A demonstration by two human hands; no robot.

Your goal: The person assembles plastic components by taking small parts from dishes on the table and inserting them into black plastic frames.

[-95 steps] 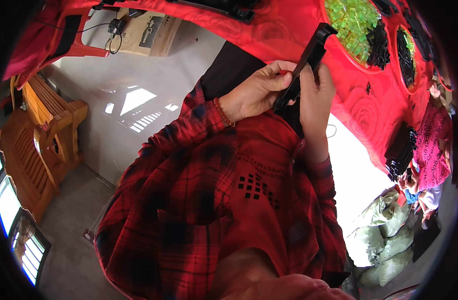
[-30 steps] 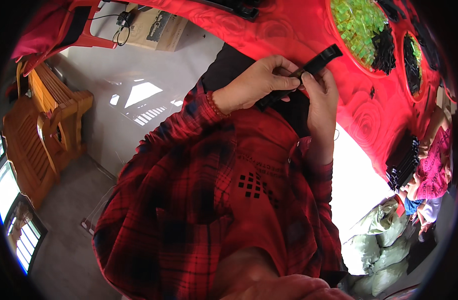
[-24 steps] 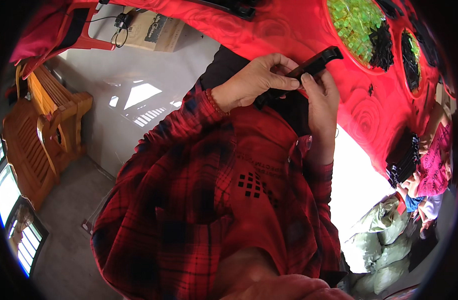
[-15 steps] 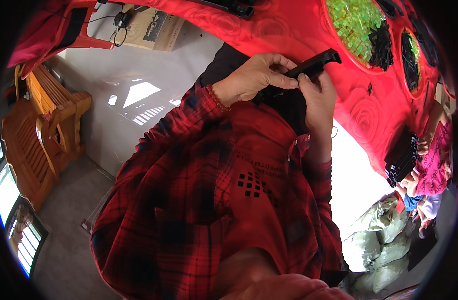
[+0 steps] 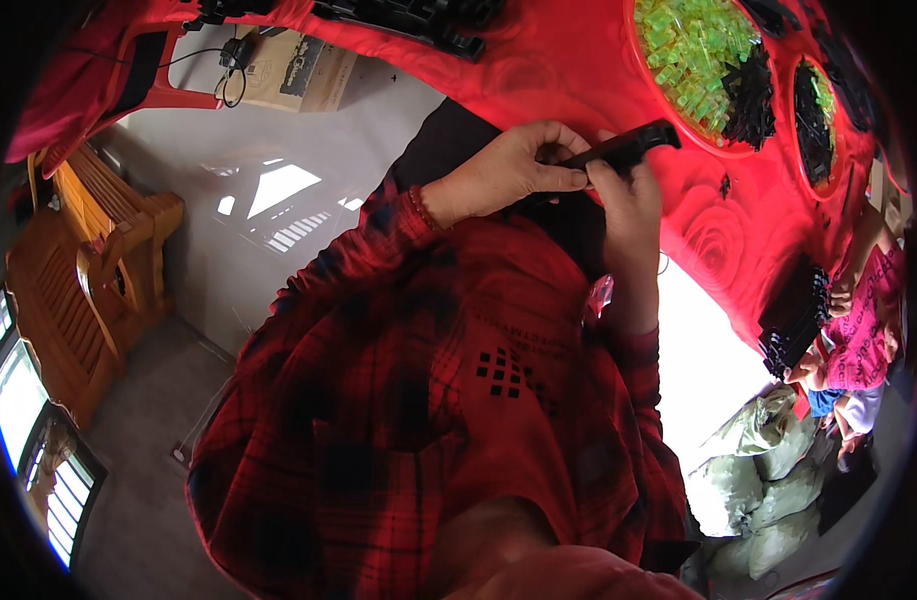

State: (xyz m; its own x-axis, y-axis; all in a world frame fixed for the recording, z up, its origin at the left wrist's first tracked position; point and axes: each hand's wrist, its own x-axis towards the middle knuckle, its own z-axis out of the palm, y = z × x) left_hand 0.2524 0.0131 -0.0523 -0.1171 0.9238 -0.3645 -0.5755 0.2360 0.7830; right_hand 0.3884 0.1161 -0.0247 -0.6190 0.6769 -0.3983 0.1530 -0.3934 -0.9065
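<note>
A long black plastic part [image 5: 634,143] with a knobbed far end is held between my two hands, above the edge of the red table cover. My left hand [image 5: 504,178] pinches its near end with thumb and forefinger. From below, my right hand [image 5: 627,205] grips the same part, its thumb near the left fingertips. Whether a smaller piece sits between the fingertips cannot be made out. Beyond the part, on the table, a red-rimmed basin holds yellow-green translucent pieces [image 5: 694,60] and a heap of thin black pieces [image 5: 749,105].
A smaller red-rimmed basin [image 5: 814,125] holds similar pieces. More black parts [image 5: 419,22] lie at the table's far side. At right, a person in pink [image 5: 869,325] has hands by a black stack [image 5: 794,315]. Sacks [image 5: 769,490], a wooden bench [image 5: 69,290] and a cardboard box [image 5: 294,70] stand around.
The view has shifted slightly. My right thumb has moved left along the black part, and my right fingers have closed further round it. Both hands still hold it.
</note>
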